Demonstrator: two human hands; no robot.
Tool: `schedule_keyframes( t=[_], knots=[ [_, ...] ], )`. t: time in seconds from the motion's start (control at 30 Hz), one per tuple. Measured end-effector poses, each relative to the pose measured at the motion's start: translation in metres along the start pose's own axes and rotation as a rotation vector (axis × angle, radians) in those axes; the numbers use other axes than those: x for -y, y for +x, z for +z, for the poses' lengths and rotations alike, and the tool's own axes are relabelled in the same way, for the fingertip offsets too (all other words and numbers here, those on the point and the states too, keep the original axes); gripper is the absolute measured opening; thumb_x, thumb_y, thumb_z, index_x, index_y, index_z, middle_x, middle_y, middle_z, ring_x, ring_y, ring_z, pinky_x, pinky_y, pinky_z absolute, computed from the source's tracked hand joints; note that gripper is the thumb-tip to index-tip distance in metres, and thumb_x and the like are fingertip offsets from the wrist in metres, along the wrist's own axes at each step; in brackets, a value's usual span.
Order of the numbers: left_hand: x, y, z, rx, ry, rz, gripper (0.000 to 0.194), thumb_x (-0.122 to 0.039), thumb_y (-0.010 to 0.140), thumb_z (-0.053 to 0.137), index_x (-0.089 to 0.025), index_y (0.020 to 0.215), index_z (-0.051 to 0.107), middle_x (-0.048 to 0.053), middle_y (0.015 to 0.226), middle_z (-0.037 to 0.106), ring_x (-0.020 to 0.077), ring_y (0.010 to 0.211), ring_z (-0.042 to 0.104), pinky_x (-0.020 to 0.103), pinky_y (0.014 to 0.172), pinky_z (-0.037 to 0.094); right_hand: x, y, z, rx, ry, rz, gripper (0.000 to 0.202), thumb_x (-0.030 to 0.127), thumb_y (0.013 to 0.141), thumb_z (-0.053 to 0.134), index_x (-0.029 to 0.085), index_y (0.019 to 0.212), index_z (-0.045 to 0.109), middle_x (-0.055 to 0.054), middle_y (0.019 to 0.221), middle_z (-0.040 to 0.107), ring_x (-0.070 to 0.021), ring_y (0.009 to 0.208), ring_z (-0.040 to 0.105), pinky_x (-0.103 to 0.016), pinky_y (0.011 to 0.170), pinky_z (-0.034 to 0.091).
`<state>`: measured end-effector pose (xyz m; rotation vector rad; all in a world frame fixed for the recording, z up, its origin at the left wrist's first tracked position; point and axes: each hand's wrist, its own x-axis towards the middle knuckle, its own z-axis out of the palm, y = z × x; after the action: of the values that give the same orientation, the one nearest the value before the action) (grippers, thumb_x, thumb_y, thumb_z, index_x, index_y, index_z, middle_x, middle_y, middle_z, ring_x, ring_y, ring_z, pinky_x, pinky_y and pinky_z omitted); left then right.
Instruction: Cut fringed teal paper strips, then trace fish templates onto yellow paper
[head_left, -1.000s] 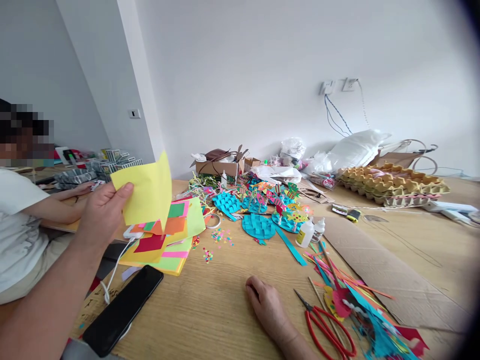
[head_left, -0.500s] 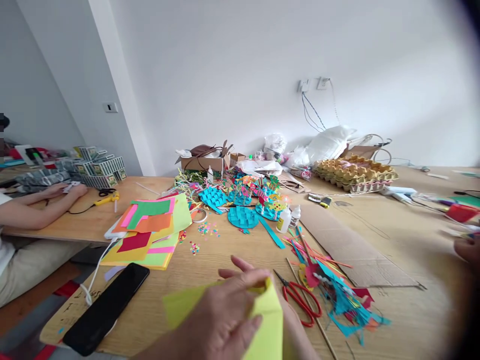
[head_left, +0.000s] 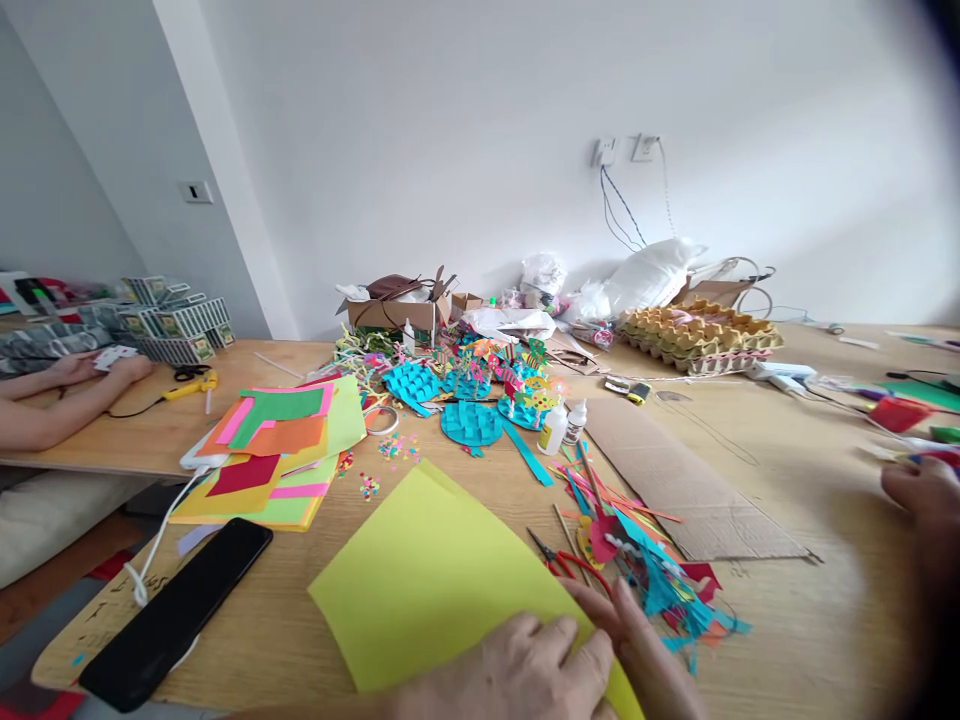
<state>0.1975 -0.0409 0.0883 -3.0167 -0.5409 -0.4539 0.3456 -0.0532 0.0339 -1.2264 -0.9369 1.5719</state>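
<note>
Now the yellow sheet (head_left: 442,580) is over the near part of the table (head_left: 296,660), with both hands at its near right side. The left hand (head_left: 532,655) lies across it, back up and fingers bent; its fingertips are partly out of sight, so I cannot tell whether they press or pinch. The right hand (head_left: 634,640) is at the sheet's right edge, thumb spread from the forefinger; whether they close on the paper lower down is hidden too. A darker strip runs along the sheet's far right edge, perhaps a second layer, though I cannot tell.

Paper this thin probably creases under bent fingers, so a flat, light left palm would steady it better. A right-hand pinch close to the edge should keep the layers, if there are two, from sliding. The scissors (head_left: 583,562), just beyond the sheet's right edge and partly behind the right hand, could snag it. Scraps (head_left: 667,580) lie right of the sheet and the phone (head_left: 180,610) left of it. Confetti (head_left: 369,487) lies near its far corner; bits underneath could stop it lying flat.
</note>
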Motion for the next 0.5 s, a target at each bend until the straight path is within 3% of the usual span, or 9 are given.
schedule_keyframes(
  t=[0.1,0.17,0.23,0.4,0.5],
  knots=[
    [-0.003,0.003,0.012,0.093,0.050,0.086,0.023,-0.024,0.085,0.048,-0.006,0.091,0.060,0.009,0.078,0.065,0.0173,0.066,0.058,0.026,0.054,0.047,0.002,0.004,-0.003,0.088,0.070,0.146,0.045,0.053,0.065,0.065,0.017,0.091,0.068,-0.011,0.089,0.069,-0.0270,0.091,0.062,-0.038,0.085,0.043],
    [-0.006,0.006,0.019,0.135,0.086,0.137,0.026,-0.026,0.085,0.048,-0.005,0.085,0.062,0.009,0.070,0.063,0.0168,0.060,0.056,0.027,0.047,0.043,0.004,0.007,0.000,0.225,0.105,0.146,0.036,0.040,0.060,0.073,0.016,0.087,0.068,-0.009,0.082,0.070,-0.0260,0.084,0.064,-0.038,0.080,0.045],
    [-0.008,0.008,0.024,0.147,0.110,0.131,0.026,-0.026,0.084,0.049,-0.004,0.082,0.063,0.010,0.066,0.062,0.0168,0.057,0.055,0.028,0.042,0.039,0.007,0.012,0.003,0.319,0.155,0.124,0.032,0.036,0.062,0.073,0.015,0.085,0.068,-0.008,0.076,0.070,-0.0248,0.078,0.065,-0.037,0.075,0.047],
    [-0.005,-0.003,0.030,0.054,0.095,0.093,0.018,-0.019,0.085,0.046,-0.010,0.086,0.062,0.010,0.086,0.066,0.0179,0.071,0.059,0.028,0.051,0.042,0.008,0.025,0.005,0.261,0.201,0.058,0.033,0.037,0.065,0.071,0.015,0.088,0.066,-0.006,0.075,0.070,-0.0234,0.075,0.065,-0.036,0.071,0.048],
    [-0.005,-0.017,0.039,0.032,0.114,0.035,0.015,-0.018,0.086,0.045,-0.017,0.084,0.059,0.005,0.091,0.066,0.0151,0.075,0.059,0.025,0.057,0.044,0.006,0.031,0.004,0.210,0.226,0.047,0.036,0.038,0.064,0.071,0.016,0.092,0.065,-0.005,0.076,0.070,-0.0238,0.075,0.065,-0.038,0.071,0.049]
  ],
)
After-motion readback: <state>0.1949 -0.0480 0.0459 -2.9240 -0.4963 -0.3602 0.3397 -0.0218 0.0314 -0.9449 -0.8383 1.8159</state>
